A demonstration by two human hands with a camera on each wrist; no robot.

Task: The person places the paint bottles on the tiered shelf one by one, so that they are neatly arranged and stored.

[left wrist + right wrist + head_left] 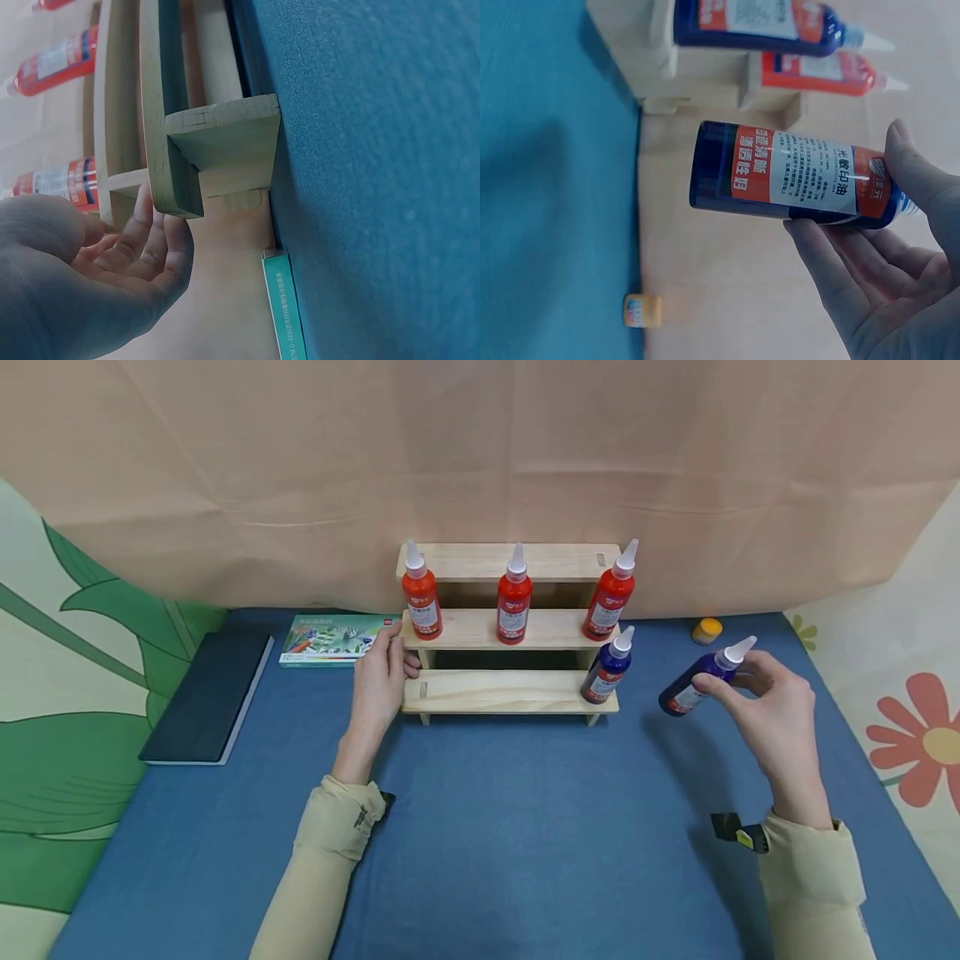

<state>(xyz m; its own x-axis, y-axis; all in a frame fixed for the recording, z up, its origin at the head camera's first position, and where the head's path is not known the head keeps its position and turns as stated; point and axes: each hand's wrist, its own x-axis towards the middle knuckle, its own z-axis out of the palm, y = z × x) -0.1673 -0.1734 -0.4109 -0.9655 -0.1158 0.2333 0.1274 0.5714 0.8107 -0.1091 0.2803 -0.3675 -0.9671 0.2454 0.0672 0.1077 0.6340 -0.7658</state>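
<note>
My right hand (772,710) pinches a dark blue ink bottle (693,683) with a white pointed cap, tilted and raised above the cloth, right of a wooden three-step rack (510,693). In the right wrist view the bottle's label (814,169) faces the camera, thumb on one side and fingers on the other. My left hand (381,681) touches the rack's left end, fingers bent at the step ends (176,202). Another blue bottle (607,667) stands at the right of the lowest step. Three red bottles (513,597) stand spaced along the middle step.
A small yellow-capped jar (707,631) lies near the back right edge. Left of the rack is a flat green illustrated box (337,639), and farther left a dark notebook (206,697). A beige sheet (480,460) hangs behind the blue cloth (510,843).
</note>
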